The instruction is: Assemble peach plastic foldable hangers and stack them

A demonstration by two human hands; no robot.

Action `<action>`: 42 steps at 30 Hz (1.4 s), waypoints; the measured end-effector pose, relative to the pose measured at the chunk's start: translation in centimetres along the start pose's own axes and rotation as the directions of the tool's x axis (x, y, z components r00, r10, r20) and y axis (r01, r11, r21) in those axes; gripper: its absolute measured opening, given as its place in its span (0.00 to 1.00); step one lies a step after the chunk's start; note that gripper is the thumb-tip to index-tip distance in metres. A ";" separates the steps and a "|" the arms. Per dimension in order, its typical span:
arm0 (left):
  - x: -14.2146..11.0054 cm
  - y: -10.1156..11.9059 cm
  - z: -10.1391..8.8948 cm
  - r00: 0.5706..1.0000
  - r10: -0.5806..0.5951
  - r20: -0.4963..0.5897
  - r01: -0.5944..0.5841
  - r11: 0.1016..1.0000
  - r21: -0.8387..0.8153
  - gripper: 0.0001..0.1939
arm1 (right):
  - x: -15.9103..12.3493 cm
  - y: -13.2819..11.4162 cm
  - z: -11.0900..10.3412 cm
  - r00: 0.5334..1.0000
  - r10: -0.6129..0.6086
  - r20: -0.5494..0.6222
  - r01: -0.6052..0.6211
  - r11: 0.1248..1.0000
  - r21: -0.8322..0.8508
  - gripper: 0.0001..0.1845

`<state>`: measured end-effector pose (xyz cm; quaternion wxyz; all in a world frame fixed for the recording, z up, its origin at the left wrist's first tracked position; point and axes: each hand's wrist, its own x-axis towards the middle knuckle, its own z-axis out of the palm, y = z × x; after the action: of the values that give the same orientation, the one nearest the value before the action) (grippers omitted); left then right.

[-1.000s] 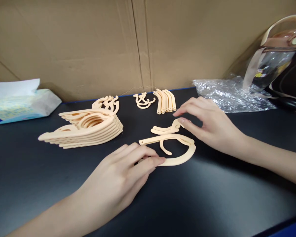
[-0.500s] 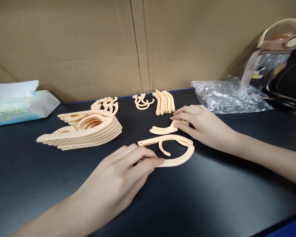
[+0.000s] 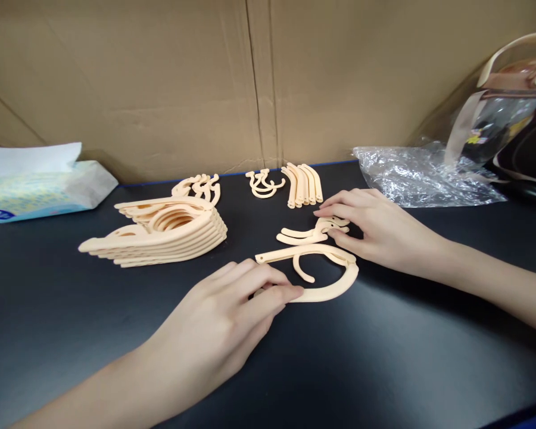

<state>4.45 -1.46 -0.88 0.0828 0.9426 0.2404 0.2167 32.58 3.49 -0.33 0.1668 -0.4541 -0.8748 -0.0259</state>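
Stacked hangers (image 3: 201, 233) lie left of the single hanger (image 3: 327, 294) (hooks (image 3: 262, 195) behind both).

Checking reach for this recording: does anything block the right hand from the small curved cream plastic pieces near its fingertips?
Nothing visible: the right hand is at those small pieces, contact unclear; the looped cream plastic piece lies nearer the camera.

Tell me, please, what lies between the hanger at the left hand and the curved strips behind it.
The head view shows a few cream pieces between the hanger and the curved strips, by the right hand.
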 end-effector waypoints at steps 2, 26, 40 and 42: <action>0.0 0.0 0.0 1.000 0.000 -0.003 0.000 1.000 0.006 0.15 | 0.0 0.0 0.0 1.000 -0.015 -0.007 0.015 1.000 -0.003 0.17; 0.0 0.2 -0.2 1.000 -0.015 0.018 0.015 0.999 -0.031 0.16 | -0.2 -1.1 -1.2 0.988 -0.151 -0.017 0.142 0.959 -0.246 0.14; -0.1 0.1 -0.1 1.000 -0.006 0.007 0.006 1.000 -0.018 0.16 | 0.1 -0.9 -0.5 0.982 -0.186 -0.020 0.186 0.982 0.017 0.17; 0.0 0.1 -0.2 1.000 -0.008 0.007 0.009 1.000 -0.016 0.16 | 0.1 -0.8 -0.4 0.984 -0.176 -0.022 0.177 0.983 0.042 0.16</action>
<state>4.39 -1.57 -0.72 0.0921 0.9416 0.2423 0.2150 31.98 3.01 0.20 0.1818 -0.3708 -0.9104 -0.0256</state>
